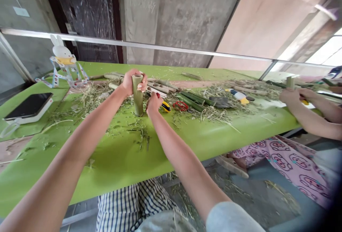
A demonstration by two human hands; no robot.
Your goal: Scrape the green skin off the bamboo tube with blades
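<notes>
Bamboo stands upright near the middle of the head view: a pale green tube, its open mouth up and its lower end on the green cover of a long table. The left hand is clenched around the tube's upper part. The right hand, just beside the tube, is closed around a small tool with a red part showing; the view is poor there, so its kind is hard to tell. A yellow-and-black cutter lies near the right wrist.

Shavings litter the cover, heaped most thickly behind the hands and to either side. Among them lie green bamboo lengths, paler sticks, a red coil and a white, blue and yellow item. Gaps in the cover expose a pinkish-brown board. At the left are a dark-screened device and a white rabbit figure with patterned straps.

A metal rail runs along the far side, before a rough grey wall and a dark doorway wrapped in clear plastic. A pinkish panel slants off toward bright light. At the right, another person's hands hold an upright piece; more shavings dot the grey floor.
</notes>
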